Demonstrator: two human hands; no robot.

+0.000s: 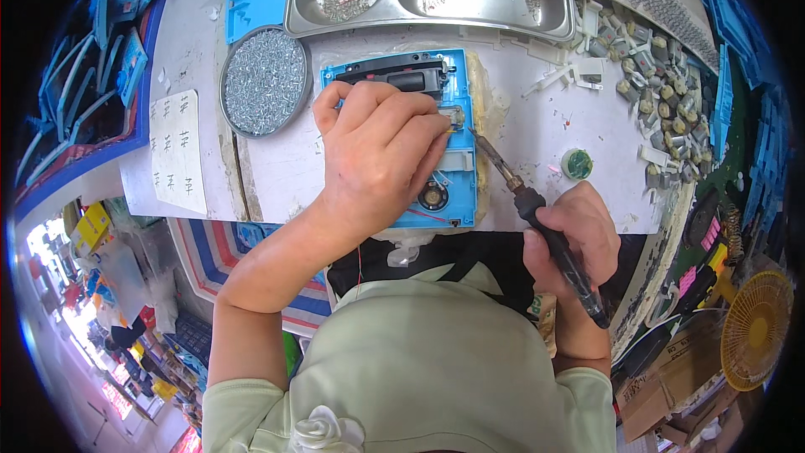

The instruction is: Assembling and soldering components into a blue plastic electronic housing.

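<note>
My right hand is wrapped round the black handle of a soldering iron. The iron's metal tip points up and left, to the right edge of a blue plastic casing on the table. My left hand lies over the middle of that casing with its fingers bent and close together. What its fingertips grip is hidden underneath. Parts show inside the casing: a black mechanism at the top, a small round speaker near the lower end and a thin red wire.
A round dish of small screws stands left of the casing, beside a paper sheet. Behind it is a steel tray with small metal parts. Many small motors lie to the right, with a small green-topped round container nearer.
</note>
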